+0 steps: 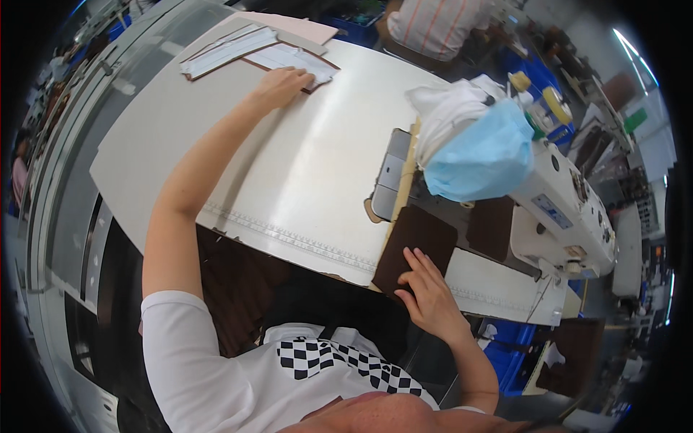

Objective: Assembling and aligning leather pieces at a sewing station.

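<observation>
My left hand [283, 88] reaches to the far left of the sewing table, fingers bent over the near edge of a white piece with brown edges [278, 56]; the thumb is hard to make out. A similar brown-edged white piece [231, 49] lies beside it, partly overlapping. Close to my body, my right hand [431, 297] rests with stretched fingers on a dark brown flat panel [415, 249]. That panel lies at the table's front edge, against a yellowish strip [406, 177] beside the sewing machine [563, 209].
A blue face mask [482, 155] and white cloth cover the machine's head. Another brown panel [491, 227] lies under its arm. Thread cones [556, 105] stand behind. A ruler strip [289, 238] runs along the table's front edge. Across the table sits a person in a striped shirt [437, 25].
</observation>
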`<state>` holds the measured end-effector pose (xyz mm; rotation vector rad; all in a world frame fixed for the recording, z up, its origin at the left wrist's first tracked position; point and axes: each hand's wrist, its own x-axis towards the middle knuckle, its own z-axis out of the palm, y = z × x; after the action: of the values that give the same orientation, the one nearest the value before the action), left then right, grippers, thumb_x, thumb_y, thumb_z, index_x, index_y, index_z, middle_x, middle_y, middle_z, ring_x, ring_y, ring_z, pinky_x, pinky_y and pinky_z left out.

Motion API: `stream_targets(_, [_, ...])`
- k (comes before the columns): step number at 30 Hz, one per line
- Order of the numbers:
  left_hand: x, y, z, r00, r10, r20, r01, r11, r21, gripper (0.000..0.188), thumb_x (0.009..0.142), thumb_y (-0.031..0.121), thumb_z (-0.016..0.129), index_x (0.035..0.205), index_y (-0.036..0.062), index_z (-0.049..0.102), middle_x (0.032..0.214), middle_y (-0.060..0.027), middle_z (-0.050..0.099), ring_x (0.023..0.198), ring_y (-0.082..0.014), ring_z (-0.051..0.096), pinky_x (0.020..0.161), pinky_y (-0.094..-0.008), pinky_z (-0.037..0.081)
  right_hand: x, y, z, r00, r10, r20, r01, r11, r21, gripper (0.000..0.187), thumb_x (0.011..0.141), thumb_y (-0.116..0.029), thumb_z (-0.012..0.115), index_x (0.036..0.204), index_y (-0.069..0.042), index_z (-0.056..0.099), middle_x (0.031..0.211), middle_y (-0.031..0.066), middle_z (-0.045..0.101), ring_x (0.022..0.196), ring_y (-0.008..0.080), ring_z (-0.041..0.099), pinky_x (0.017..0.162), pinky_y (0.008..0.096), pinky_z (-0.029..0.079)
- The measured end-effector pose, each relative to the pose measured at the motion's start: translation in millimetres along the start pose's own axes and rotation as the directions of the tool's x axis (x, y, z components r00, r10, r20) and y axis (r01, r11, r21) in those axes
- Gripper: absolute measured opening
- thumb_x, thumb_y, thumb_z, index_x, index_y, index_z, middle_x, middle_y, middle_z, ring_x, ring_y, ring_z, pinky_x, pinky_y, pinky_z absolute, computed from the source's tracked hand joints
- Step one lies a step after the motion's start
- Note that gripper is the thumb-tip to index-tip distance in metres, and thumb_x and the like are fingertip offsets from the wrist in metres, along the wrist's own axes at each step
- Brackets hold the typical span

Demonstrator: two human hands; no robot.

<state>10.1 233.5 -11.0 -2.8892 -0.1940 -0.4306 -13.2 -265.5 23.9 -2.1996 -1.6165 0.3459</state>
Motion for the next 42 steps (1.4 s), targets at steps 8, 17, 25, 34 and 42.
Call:
stream_targets(8, [-25, 25, -94, 0.759, -0.503, -0.414, 0.079, 0.702, -0.708, 0.018, 0.094, 0.010, 0.056, 0.110, 0.0056, 0.064, 0.094, -0.0081, 0.070, 0.081, -0.0216, 0.067, 0.070, -0.0317, 0.051, 14, 26, 7, 0.968, -0.160, -0.196, 0.125, 0.976, -0.177, 0.048, 0.085, -0.018, 0.067, 0.127, 0.000, 0.054, 0.127, 0.0156, 0.058, 0.117, 0.0301, 0.055, 0.100, 0.0394, 0.045])
stream_targets(17, [-87, 128, -90, 0.818, -0.357, 0.451, 0.514, 0.103, -0.851, 0.046, 0.091, 0.008, 0.061, 0.133, 0.0121, 0.044, 0.106, -0.0096, 0.062, 0.092, -0.0136, 0.058, 0.080, -0.0250, 0.047, 35, 47, -4, 0.952, -0.186, -0.243, 0.124, 0.960, -0.252, 0.051, 0.083, -0.021, 0.069, 0.126, 0.001, 0.055, 0.118, 0.0158, 0.062, 0.110, 0.0282, 0.060, 0.094, 0.0382, 0.049])
stream_targets(25, [-25, 164, -85, 0.911, -0.092, 0.401, 0.282, 0.851, -0.444, 0.050, 0.080, 0.022, 0.074, 0.124, 0.0145, 0.050, 0.120, -0.0081, 0.056, 0.116, -0.0281, 0.046, 0.100, -0.0512, 0.032, 68, 76, -11, 0.961, -0.190, -0.199, 0.133, 0.954, -0.269, 0.040, 0.083, -0.025, 0.069, 0.111, 0.000, 0.057, 0.120, 0.0150, 0.056, 0.106, 0.0279, 0.057, 0.094, 0.0382, 0.047])
stream_targets(34, [-18, 170, -92, 0.841, 0.383, 0.381, 0.355, 0.140, -0.924, 0.014, 0.091, 0.011, 0.063, 0.098, -0.0003, 0.064, 0.089, -0.0034, 0.064, 0.080, -0.0142, 0.058, 0.077, -0.0280, 0.048, 78, 87, -1, 0.950, -0.182, -0.253, 0.136, 0.973, -0.187, 0.061, 0.082, -0.027, 0.071, 0.132, -0.001, 0.047, 0.120, 0.0162, 0.056, 0.111, 0.0333, 0.054, 0.099, 0.0415, 0.043])
stream_targets(42, [-29, 226, -76, 0.996, 0.052, -0.073, -0.090, 0.492, -0.866, 0.013, 0.080, -0.003, 0.064, 0.093, 0.0011, 0.066, 0.089, -0.0098, 0.063, 0.089, -0.0249, 0.060, 0.078, -0.0344, 0.052, 80, 86, 4, 0.934, -0.188, -0.304, 0.132, 0.972, -0.195, 0.048, 0.081, -0.016, 0.069, 0.122, 0.004, 0.052, 0.113, 0.0163, 0.057, 0.107, 0.0330, 0.056, 0.093, 0.0408, 0.049])
